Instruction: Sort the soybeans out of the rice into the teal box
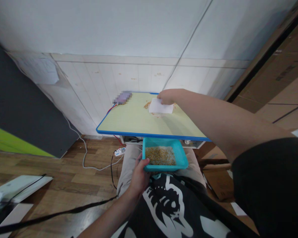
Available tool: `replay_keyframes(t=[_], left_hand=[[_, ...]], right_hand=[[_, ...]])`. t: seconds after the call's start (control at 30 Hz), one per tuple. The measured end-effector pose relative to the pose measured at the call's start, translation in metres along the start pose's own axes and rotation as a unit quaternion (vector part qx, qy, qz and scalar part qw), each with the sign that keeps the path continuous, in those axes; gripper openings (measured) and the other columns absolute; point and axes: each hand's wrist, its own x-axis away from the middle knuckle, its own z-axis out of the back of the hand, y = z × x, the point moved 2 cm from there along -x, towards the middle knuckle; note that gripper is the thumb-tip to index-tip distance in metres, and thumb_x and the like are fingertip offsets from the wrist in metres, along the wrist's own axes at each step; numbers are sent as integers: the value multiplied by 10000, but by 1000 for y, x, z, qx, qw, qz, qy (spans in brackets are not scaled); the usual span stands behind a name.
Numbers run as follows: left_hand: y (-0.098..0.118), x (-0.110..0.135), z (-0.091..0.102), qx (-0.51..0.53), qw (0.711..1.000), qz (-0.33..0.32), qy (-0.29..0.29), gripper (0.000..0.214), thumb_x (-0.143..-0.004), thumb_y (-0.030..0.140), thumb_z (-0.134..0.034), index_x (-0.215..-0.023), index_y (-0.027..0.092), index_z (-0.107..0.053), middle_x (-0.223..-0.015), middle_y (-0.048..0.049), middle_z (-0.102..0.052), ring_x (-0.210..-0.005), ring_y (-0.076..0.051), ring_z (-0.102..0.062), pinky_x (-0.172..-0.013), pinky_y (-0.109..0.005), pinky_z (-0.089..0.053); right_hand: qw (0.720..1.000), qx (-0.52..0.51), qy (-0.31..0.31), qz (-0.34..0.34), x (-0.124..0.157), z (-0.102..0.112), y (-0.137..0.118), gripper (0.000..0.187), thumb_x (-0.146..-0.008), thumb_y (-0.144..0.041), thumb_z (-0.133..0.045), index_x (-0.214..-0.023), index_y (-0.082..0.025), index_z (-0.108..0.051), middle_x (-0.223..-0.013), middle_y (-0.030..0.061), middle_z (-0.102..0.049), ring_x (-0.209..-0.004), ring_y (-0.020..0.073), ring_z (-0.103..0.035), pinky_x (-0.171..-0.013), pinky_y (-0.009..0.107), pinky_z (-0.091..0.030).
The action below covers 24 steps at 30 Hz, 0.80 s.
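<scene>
My left hand [139, 175] grips the near left corner of a teal tray [182, 157] that holds yellowish grains [161, 156] and rests on my lap, just under the table's front edge. My right hand [167, 96] reaches out over the small table [129, 122], which has a pale green top and a blue rim. Its fingers are closed on a white card [160, 106] held against the tabletop. A few scattered grains [147, 105] lie beside and under the card.
A blurred purple object [123, 97] with red wires sits at the table's far left corner. White and black cables [89, 165] and a power strip [119, 152] lie on the wooden floor at the left. Cardboard [221, 181] lies at the right, with a white panelled wall behind.
</scene>
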Motion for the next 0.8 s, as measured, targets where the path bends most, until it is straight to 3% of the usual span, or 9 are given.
replay_keyframes(t=[0.47, 0.8], left_hand=[[-2, -2, 0, 40, 999, 5, 5, 693, -585, 349, -792, -1256, 277, -634, -1049, -64, -791, -1089, -351, -728, -878, -444, -594], [0, 0, 0, 6, 1000, -2, -8, 631, -624, 389, -778, -1233, 264, -671, -1093, -100, -806, -1146, -396, -708, -886, -466, -590]], right_hand=[[999, 31, -8, 29, 8, -1, -5, 417, -900, -174, -615, -1295, -168, -750, -1282, 151, -744, -1106, 303, -692, -893, 398, -524], [999, 14, -13, 40, 23, -8, 2, 484, -908, -166, -613, -1380, -208, -712, -1278, 131, -751, -1150, 310, -687, -928, 410, -512]])
